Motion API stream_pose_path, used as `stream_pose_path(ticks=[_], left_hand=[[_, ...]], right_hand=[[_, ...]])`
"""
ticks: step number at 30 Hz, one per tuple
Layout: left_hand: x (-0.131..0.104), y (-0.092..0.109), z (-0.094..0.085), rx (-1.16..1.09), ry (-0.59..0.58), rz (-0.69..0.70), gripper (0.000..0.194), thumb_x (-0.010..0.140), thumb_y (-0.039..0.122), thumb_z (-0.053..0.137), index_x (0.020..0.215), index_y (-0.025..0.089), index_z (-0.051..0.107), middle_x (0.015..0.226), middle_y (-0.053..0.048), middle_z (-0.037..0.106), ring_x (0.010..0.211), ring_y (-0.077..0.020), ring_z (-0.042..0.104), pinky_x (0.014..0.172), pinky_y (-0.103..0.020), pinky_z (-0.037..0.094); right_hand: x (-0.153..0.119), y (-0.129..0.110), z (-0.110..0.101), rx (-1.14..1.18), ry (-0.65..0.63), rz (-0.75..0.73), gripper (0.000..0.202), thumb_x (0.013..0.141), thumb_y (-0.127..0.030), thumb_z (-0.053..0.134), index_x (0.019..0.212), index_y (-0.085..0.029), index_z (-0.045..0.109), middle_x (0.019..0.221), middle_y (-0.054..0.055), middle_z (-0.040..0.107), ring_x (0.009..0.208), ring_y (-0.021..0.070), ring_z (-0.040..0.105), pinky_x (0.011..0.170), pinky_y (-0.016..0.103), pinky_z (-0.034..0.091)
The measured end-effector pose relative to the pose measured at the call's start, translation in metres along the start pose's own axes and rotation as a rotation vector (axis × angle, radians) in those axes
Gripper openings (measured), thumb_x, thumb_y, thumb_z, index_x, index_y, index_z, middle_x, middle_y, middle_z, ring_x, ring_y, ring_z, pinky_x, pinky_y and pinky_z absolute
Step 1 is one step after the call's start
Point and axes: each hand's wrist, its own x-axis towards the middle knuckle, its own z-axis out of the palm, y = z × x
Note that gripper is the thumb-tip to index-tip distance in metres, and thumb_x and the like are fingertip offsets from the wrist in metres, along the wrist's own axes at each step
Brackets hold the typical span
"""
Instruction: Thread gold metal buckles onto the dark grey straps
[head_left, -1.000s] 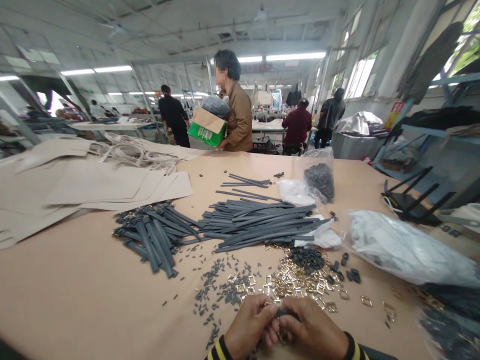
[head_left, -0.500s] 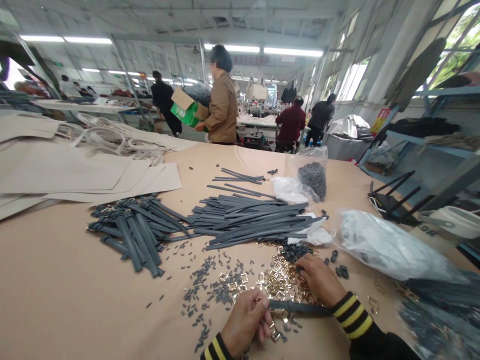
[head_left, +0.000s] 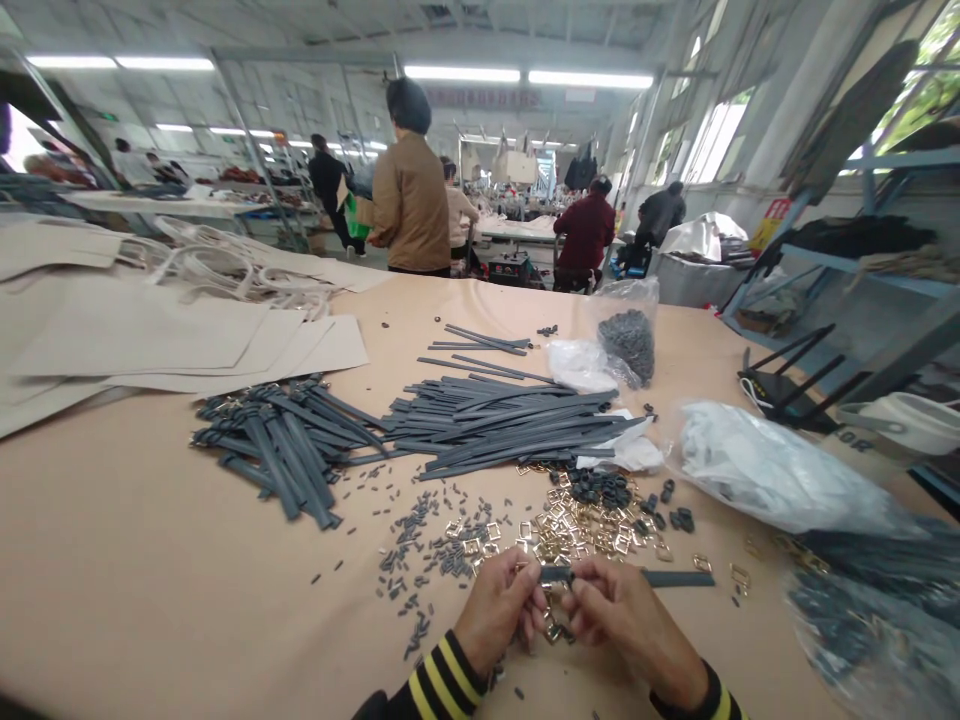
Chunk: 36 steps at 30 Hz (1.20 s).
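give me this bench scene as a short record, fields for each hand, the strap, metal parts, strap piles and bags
left hand: pinching the strap's left part
right hand: fingers on the strap, right of the left hand
strap: dark grey, held near the table, end sticking out rightward
metal parts: gold-coloured rectangular buckles, heaped beyond the hands
strap piles: buckled straps left, loose strips centre
bags: clear bag of dark loops, upright

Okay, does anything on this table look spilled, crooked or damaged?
Short dark grey pieces lie loosely scattered on the tan tabletop, beside an untidy heap of gold metal buckles. Both look spilled, though perhaps deliberately so. No damage shows.
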Motion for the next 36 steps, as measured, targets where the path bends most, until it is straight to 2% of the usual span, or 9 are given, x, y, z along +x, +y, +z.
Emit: stream_pose_path(ticks=[4,12,21,27,36], left_hand=[[-0.002,0.0,0.002,0.002,-0.018,0.038,0.03,0.076,0.042,0.05,0.069,0.013,0.045,0.051,0.002,0.056,0.036,-0.0058,0.05,0.032,-0.013,0.035],[-0.005,0.0,-0.003,-0.035,-0.094,0.047,0.031,0.074,0.042,0.054,0.069,0.013,0.046,0.047,0.003,0.054,0.033,-0.005,0.048,0.031,-0.013,0.035],[-0.005,0.002,-0.004,-0.12,-0.13,0.05,0.031,0.074,0.041,0.055,0.066,0.012,0.046,0.046,0.002,0.054,0.031,-0.0047,0.047,0.03,-0.012,0.035],[-0.003,-0.002,-0.006,-0.172,-0.109,0.049,0.03,0.076,0.039,0.053,0.066,0.012,0.046,0.046,0.002,0.053,0.03,-0.0038,0.045,0.029,-0.011,0.032],[-0.005,0.0,-0.007,-0.093,-0.11,0.042,0.029,0.075,0.04,0.054,0.068,0.012,0.046,0.048,0.002,0.055,0.032,-0.0046,0.047,0.03,-0.012,0.034]], right_hand=[[0.001,0.017,0.014,0.264,-0.006,0.034,0.032,0.075,-0.044,0.053,0.081,-0.013,0.05,0.074,0.005,0.065,0.057,0.0108,0.061,0.05,0.02,0.045],[-0.002,0.014,0.019,0.475,-0.008,0.002,0.036,0.072,-0.048,0.058,0.071,-0.012,0.055,0.067,0.002,0.063,0.049,0.0052,0.054,0.045,0.014,0.041],[0.001,0.025,0.024,0.455,-0.047,-0.047,0.033,0.074,-0.044,0.057,0.068,-0.012,0.056,0.055,-0.001,0.058,0.043,0.0044,0.051,0.043,0.014,0.04],[0.001,0.025,0.025,0.517,0.058,-0.066,0.031,0.073,-0.043,0.059,0.072,-0.013,0.056,0.062,-0.001,0.061,0.047,0.0047,0.052,0.043,0.014,0.041],[0.002,0.024,0.019,0.385,0.01,-0.092,0.03,0.074,-0.042,0.058,0.07,-0.013,0.056,0.058,-0.001,0.06,0.044,0.005,0.052,0.042,0.014,0.04]])
